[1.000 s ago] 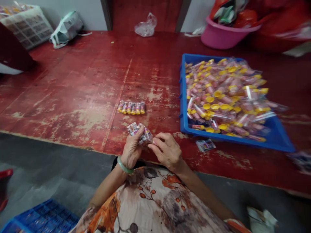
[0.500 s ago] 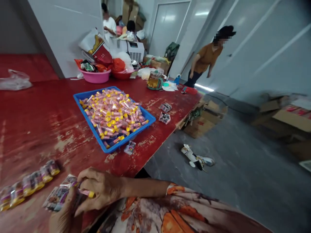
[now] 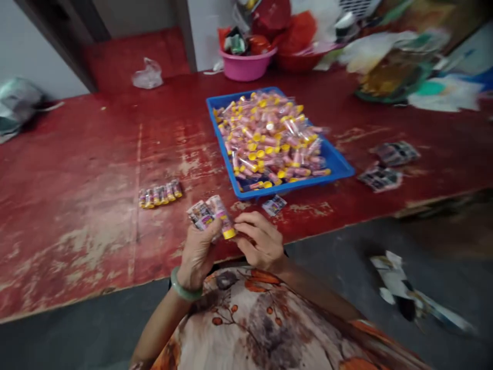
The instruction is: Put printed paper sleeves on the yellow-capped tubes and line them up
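Note:
My left hand (image 3: 198,249), a green bangle at its wrist, is closed on a small stack of printed labels (image 3: 200,213). A pink tube with a yellow cap (image 3: 223,216) lies against the labels, partly under my left thumb. My right hand (image 3: 262,241) has its fingers bent together at the tube's capped end; what exactly lies between the fingertips is blurred. To the left on the red table, a short row of labelled tubes (image 3: 159,194) lies side by side. Beyond my hands sits a blue tray (image 3: 339,167) heaped with pink, yellow-capped tubes in clear wrap.
One loose label packet (image 3: 274,205) lies by the tray's near edge, and more label stacks (image 3: 381,177) lie to the right. A pink basin (image 3: 246,67), a glass teapot (image 3: 389,77) and a plastic bag (image 3: 148,74) stand along the back. Litter (image 3: 396,282) lies on the floor.
The view has swung left and down, so the tray and hands appear nearer the middle. The tube, earlier in my right hand, now lies against the labels in my left.

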`<action>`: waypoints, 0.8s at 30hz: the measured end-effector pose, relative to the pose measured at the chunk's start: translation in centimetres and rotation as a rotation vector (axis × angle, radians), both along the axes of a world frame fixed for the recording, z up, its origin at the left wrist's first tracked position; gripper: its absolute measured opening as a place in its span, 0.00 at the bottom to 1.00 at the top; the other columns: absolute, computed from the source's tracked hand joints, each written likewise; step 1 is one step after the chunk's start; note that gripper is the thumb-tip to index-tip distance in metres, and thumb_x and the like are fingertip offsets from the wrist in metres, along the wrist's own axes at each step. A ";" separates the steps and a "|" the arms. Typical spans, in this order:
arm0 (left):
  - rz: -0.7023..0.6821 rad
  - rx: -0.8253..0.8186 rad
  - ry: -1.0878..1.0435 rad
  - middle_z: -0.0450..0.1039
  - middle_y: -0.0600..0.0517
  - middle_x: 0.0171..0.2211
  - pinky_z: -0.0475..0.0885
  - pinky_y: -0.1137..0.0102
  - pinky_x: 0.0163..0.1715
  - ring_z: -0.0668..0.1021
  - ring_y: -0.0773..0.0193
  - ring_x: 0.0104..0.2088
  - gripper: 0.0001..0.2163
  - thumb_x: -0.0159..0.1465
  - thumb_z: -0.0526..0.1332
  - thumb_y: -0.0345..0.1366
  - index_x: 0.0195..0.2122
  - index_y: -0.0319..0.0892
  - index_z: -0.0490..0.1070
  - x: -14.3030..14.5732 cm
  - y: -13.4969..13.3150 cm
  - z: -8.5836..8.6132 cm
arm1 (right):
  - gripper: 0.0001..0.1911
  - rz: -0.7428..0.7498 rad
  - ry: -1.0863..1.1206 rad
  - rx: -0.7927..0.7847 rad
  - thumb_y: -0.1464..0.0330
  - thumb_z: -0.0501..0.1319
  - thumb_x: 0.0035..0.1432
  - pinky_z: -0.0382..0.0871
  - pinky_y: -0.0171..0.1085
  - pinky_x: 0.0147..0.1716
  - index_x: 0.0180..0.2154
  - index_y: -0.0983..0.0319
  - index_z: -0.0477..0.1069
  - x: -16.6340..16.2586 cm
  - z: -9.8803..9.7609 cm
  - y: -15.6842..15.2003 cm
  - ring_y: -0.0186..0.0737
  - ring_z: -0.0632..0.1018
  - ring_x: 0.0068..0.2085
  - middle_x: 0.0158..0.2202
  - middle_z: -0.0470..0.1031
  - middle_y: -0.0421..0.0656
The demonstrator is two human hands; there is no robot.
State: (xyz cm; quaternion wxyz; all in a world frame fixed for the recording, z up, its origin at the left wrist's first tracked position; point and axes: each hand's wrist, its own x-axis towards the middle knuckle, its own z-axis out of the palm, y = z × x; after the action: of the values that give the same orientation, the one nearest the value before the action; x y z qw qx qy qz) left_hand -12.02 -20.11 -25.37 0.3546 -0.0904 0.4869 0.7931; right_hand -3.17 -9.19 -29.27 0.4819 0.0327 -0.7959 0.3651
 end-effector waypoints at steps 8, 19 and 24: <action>-0.046 0.138 0.045 0.77 0.53 0.29 0.72 0.74 0.32 0.76 0.69 0.28 0.16 0.44 0.77 0.35 0.32 0.39 0.76 0.1 -0.2 -1.0 | 0.13 -0.031 -0.041 -0.081 0.75 0.61 0.57 0.75 0.42 0.37 0.44 0.57 0.73 0.0 -0.1 -0.3 0.42 0.77 0.39 0.41 0.75 0.45; -0.046 0.115 0.031 0.78 0.52 0.29 0.71 0.72 0.34 0.76 0.68 0.28 0.18 0.41 0.78 0.38 0.31 0.38 0.77 1.0 0.4 -1.6 | 0.09 -0.204 0.025 -0.162 0.77 0.62 0.55 0.74 0.40 0.31 0.37 0.58 0.73 -0.4 0.2 -1.0 0.40 0.77 0.34 0.35 0.76 0.44; -0.052 0.096 0.048 0.76 0.54 0.27 0.70 0.73 0.31 0.74 0.69 0.26 0.18 0.41 0.77 0.38 0.29 0.37 0.76 1.4 0.8 -1.4 | 0.09 -0.227 0.080 -0.158 0.79 0.63 0.53 0.74 0.38 0.31 0.35 0.61 0.73 -0.5 0.3 -0.8 0.38 0.78 0.33 0.34 0.76 0.44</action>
State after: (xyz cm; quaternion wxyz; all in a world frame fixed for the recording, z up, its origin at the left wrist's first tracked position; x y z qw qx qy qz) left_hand -10.61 -19.33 -26.78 0.3670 -0.0416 0.4589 0.8081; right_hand -3.66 -10.03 -29.02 0.5523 -0.0811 -0.7435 0.3682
